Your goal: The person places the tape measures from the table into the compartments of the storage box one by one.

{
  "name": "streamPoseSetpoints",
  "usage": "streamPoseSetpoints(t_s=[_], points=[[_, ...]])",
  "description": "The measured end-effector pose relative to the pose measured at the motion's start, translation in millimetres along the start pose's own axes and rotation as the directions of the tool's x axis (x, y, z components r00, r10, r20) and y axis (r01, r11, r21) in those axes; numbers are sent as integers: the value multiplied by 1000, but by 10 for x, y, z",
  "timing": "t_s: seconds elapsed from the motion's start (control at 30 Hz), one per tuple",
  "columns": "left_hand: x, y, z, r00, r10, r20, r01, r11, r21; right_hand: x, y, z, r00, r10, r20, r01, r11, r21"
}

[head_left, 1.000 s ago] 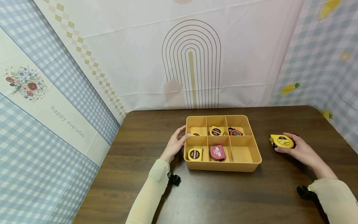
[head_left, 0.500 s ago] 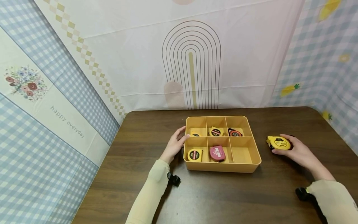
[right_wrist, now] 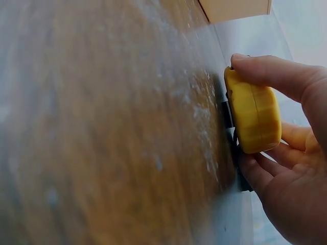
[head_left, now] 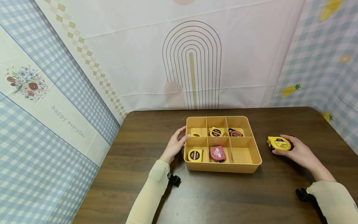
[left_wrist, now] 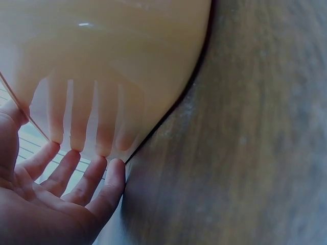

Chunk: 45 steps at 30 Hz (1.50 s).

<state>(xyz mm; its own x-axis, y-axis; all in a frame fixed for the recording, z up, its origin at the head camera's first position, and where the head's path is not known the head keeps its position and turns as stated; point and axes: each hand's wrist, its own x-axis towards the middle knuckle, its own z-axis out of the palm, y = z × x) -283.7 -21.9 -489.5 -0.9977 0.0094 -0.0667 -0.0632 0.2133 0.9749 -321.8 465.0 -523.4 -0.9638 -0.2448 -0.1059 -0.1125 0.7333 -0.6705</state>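
Observation:
My right hand (head_left: 299, 152) grips a yellow tape measure (head_left: 279, 143) on the right side of the table. In the right wrist view the thumb lies on one side of the yellow case (right_wrist: 255, 115) and the fingers on the other. My left hand (head_left: 174, 144) holds the left wall of a tan divided box (head_left: 223, 167), thumb over the rim. From the left wrist view, its fingertips (left_wrist: 99, 162) touch the outer wall. Inside the box sit a pink tape measure (head_left: 217, 153), a yellow one (head_left: 195, 155) at front left, and several more in the back row.
The box's front-right compartment (head_left: 242, 154) holds nothing. Dark wood table (head_left: 218, 196) surrounds the box. A patterned cloth (head_left: 237, 62) hangs behind the table's back edge, and checked cloth (head_left: 321, 62) lines the right side.
My right hand has shifted slightly to the left with the yellow tape measure, then stayed put over the last half second. The left hand and the box keep their places.

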Motion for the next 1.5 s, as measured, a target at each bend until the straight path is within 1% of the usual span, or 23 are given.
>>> streamPoseSetpoints(t_s=[0.17,0.4,0.6,0.93,1.17,1.27,1.5], points=[[7,-8,-2,1000,6,0,-6,1000,-7,-6,-13,-4,1000,-1,0,1,1000,4],[18,-15,0,1000,13,4,-13,1000,-8,4,-34,-17,1000,-24,5,24,1000,-2],[10,-9,1,1000,17,-1,-17,1000,-7,16,-53,-17,1000,-12,25,12,1000,-1],[4,-21,4,1000,9,-5,-9,1000,-10,-17,-90,8,999,-13,38,13,1000,5],[6,-13,6,1000,8,-2,-8,1000,-8,-18,-95,32,998,-42,43,41,999,9],[9,-21,4,1000,4,0,-4,1000,-7,-15,-98,38,998,-42,47,42,999,7],[12,-23,10,1000,-3,-2,3,1000,-13,-16,-106,58,998,-50,36,50,999,-1]])
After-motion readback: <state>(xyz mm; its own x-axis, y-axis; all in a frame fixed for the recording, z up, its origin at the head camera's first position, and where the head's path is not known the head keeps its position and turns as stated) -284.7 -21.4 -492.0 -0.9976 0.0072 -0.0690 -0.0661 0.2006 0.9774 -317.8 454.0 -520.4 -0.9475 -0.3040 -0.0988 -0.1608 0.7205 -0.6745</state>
